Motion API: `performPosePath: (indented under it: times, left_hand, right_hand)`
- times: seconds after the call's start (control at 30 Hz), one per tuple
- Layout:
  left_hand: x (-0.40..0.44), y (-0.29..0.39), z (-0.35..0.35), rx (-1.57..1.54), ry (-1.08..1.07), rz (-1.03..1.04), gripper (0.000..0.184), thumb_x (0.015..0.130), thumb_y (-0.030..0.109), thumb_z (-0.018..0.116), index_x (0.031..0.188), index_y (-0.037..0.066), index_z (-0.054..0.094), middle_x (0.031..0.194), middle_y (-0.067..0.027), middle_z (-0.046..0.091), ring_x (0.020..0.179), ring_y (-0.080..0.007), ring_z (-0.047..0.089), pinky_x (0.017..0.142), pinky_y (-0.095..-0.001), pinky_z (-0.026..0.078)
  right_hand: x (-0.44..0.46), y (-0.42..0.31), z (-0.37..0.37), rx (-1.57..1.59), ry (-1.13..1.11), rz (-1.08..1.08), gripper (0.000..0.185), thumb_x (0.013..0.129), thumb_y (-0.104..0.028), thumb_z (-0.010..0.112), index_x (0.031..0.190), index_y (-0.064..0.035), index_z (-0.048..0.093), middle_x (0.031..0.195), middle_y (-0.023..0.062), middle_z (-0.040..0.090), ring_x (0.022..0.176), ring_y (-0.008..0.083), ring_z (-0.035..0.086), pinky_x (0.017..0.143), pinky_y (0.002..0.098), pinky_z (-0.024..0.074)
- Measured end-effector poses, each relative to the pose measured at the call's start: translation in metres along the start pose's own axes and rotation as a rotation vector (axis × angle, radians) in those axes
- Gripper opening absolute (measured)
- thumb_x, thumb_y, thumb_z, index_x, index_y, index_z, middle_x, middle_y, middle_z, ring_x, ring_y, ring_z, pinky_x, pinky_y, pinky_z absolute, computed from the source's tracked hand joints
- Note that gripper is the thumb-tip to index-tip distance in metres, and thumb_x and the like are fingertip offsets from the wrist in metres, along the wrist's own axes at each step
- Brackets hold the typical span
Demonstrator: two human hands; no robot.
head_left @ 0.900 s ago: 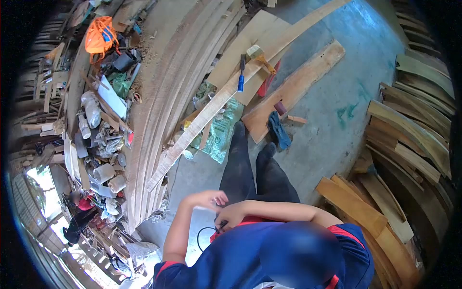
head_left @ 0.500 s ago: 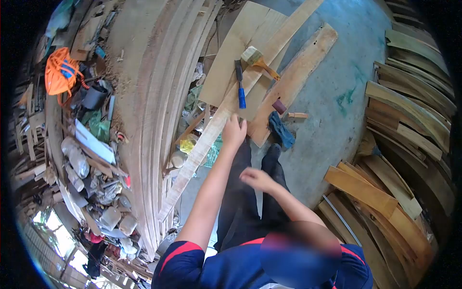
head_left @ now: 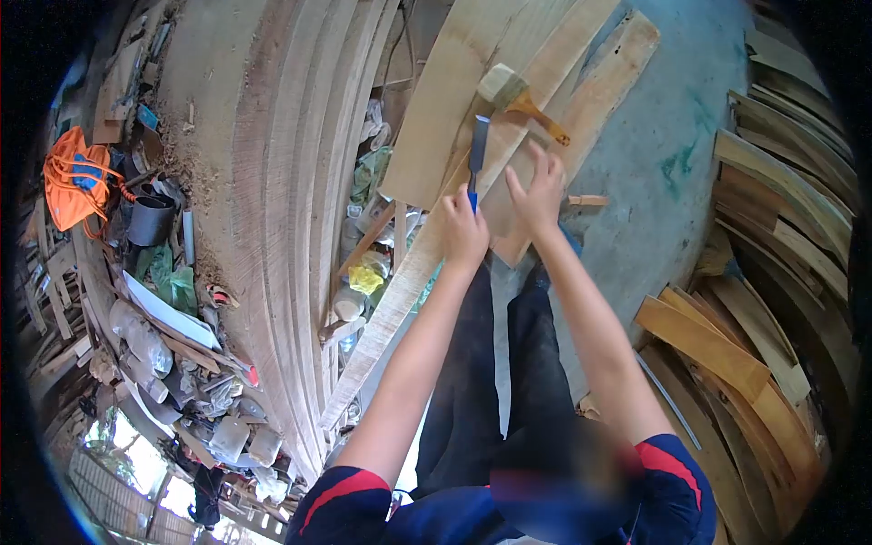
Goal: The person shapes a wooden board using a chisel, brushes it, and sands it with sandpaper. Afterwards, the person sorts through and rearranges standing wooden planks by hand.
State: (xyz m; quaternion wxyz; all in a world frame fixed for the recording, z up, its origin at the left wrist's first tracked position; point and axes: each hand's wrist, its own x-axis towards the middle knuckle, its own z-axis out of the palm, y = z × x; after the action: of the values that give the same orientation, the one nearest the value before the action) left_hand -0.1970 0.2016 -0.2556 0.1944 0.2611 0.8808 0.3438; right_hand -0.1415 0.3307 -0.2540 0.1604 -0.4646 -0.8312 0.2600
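My left hand (head_left: 465,229) is closed around the blue handle of a chisel (head_left: 479,150), whose flat metal blade points away from me. Just right of it my right hand (head_left: 538,193) reaches forward with fingers apart and nothing in them. A wide paintbrush (head_left: 505,89) with pale bristles and an orange-brown handle lies beyond both hands. Its handle end is a short way past my right fingertips. Beneath the hands runs a long narrow board (head_left: 386,313), slanting from near left to far right. My right hand and forearm hide most of a dark blue cloth (head_left: 570,238).
A broad thin panel (head_left: 436,127) and a rough-edged plank (head_left: 618,68) lie by the long board. A small wood piece (head_left: 589,200) is at right. Thick slabs (head_left: 300,182) stand at left beside clutter and an orange bag (head_left: 77,177). Curved boards (head_left: 781,182) are stacked at right.
My left hand has moved forward and closed on the chisel handle, and the blade has tilted slightly right. My right hand has moved up and forward from near my legs. The view has shifted.
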Motion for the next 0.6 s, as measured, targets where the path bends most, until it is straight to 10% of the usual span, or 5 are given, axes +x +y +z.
performPosePath:
  times: [0.27, 0.6]
  left_hand:
    - [-0.100, -0.048, -0.051, -0.032, -0.048, -0.043, 0.032, 0.087, 0.022, 0.061, 0.116, 0.009, 0.056, 0.097, -0.0142, 0.055, 0.085, -0.0331, 0.060, 0.070, -0.0379, 0.050]
    - [-0.162, -0.037, -0.019, -0.028, 0.048, -0.147, 0.041, 0.090, 0.011, 0.055, 0.129, 0.021, 0.052, 0.093, -0.0109, 0.050, 0.078, -0.0266, 0.056, 0.066, -0.0345, 0.048]
  right_hand:
    - [0.068, 0.024, 0.033, -0.376, -0.044, -0.414, 0.052, 0.081, -0.054, 0.058, 0.130, -0.0459, 0.045, 0.151, 0.0117, 0.020, 0.138, 0.0361, 0.015, 0.107, 0.0529, 0.0136]
    - [0.079, 0.030, 0.051, -0.315, -0.039, -0.547, 0.045, 0.082, -0.053, 0.051, 0.126, -0.0415, 0.052, 0.152, 0.0161, 0.016, 0.137, 0.0408, 0.015, 0.105, 0.0558, 0.0117]
